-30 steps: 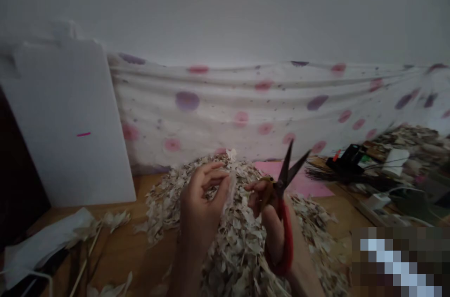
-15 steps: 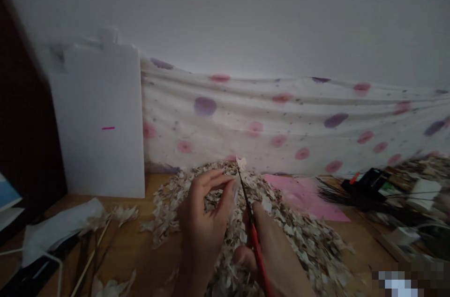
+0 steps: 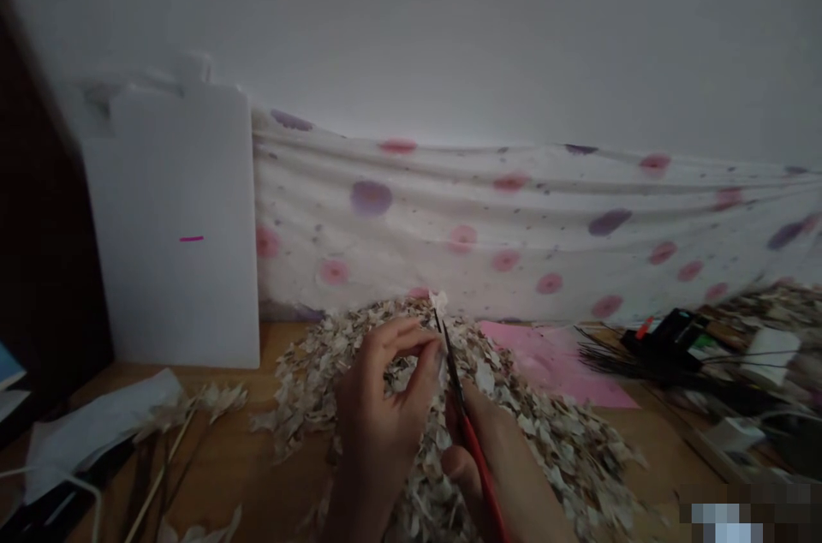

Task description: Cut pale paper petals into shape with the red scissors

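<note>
Wooden table (image 3: 218, 440) beneath flake heap (image 3: 533, 440), spotted cloth (image 3: 488, 243) along wall (image 3: 411, 29).

left hand (image 3: 378, 414) over flake pile (image 3: 533, 432) | right hand (image 3: 514, 483) grips red-handled scissors (image 3: 453, 380)

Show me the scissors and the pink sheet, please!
Scissors (image 3: 480, 462), head view, on the red handle.
Pink sheet (image 3: 558, 376), head view, on its bare middle.

We are in a home craft corner: spotted cloth (image 3: 501, 226) lines the white wall (image 3: 449, 29) behind a wooden worktop (image 3: 224, 440) heaped with pale flakes (image 3: 533, 432).
</note>
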Demonstrator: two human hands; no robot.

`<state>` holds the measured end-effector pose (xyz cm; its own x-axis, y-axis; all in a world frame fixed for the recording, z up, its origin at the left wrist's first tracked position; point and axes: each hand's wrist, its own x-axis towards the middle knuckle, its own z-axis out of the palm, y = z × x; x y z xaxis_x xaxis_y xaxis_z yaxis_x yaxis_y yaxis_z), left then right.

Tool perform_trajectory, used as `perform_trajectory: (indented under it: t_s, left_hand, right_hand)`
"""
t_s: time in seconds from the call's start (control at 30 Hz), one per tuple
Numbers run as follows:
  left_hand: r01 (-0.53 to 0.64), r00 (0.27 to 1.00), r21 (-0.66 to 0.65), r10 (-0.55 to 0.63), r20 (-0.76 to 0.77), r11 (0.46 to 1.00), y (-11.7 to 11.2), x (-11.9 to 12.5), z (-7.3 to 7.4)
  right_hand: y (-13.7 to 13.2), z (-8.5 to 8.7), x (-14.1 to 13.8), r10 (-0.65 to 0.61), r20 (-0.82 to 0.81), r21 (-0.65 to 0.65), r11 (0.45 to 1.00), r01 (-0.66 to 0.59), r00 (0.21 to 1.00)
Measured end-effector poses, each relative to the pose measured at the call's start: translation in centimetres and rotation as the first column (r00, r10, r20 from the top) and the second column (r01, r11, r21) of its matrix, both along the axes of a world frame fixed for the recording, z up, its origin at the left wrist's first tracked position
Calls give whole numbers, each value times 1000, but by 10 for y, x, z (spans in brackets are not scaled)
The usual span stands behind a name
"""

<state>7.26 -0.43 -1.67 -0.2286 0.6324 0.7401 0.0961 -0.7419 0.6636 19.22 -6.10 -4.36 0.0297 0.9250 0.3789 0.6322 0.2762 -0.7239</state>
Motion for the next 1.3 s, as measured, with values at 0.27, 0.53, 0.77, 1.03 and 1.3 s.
perform_trajectory:
  t_s: [0.27, 0.53, 0.77, 1.03, 1.3]
  left_hand:
    - [59, 997, -81, -55, 55, 995, 0, 0, 4]
    - [109, 990, -138, -95, 103, 984, 2, -2, 3]
    - [163, 980, -178, -138, 145, 970, 4, -7, 4]
    - [156, 988, -168, -152, 36, 973, 0, 2, 0]
    - [305, 952, -177, -305, 26, 936, -10, 11, 6]
  right_hand:
    - [-3, 5, 2, -15, 23, -83, 996, 17, 1000]
    - [-2, 25, -2, -131, 8, -299, 946, 128, 991]
    - [-1, 24, 9, -195, -36, -174, 967, 186, 980]
    - [3, 1, 5, -32, -598, 84, 991, 103, 801]
    - [2, 6, 8, -88, -614, -30, 996, 89, 784]
